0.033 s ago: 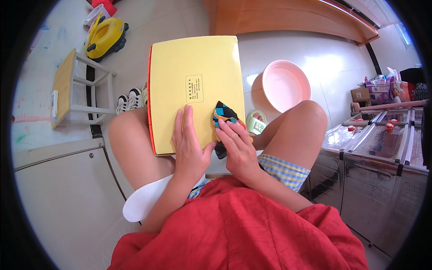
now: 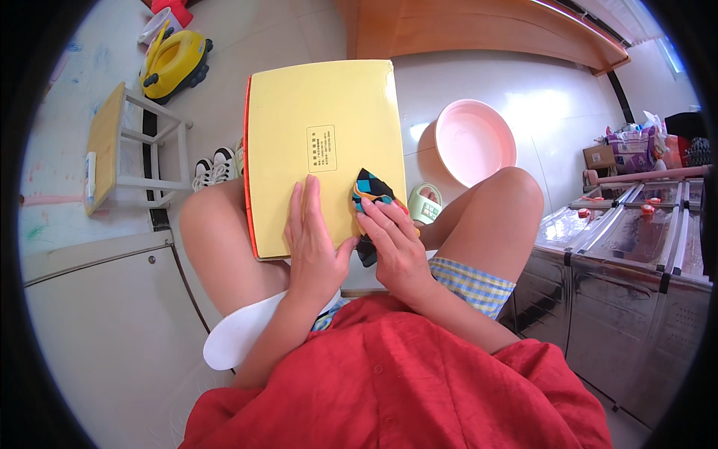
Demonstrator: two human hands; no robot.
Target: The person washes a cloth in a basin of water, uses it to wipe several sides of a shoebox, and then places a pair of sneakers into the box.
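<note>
A flat yellow box (image 2: 299, 105) with a red left edge and a small printed label lies across my lap, its face turned up. My left hand (image 2: 312, 236) rests on the lower part of it, fingers stretched out and holding nothing. Near the box's right edge, my right hand (image 2: 396, 243) presses a crumpled cloth (image 2: 372, 185) against the surface. The cloth is black with blue checks and touches of orange and red. Part of it is hidden under my fingers, and a dark end hangs out below them.
On the floor beyond my right knee stands a pink basin (image 2: 476, 142), near a green slipper (image 2: 425, 203). To the left are a small stool (image 2: 112, 150) with a marker on it, a yellow ride-on toy (image 2: 176, 66) and sneakers (image 2: 213, 170). Clear storage boxes (image 2: 613, 232) stand at right.
The yellow box has shifted very slightly left. My hands and the cloth stay almost where they were.
</note>
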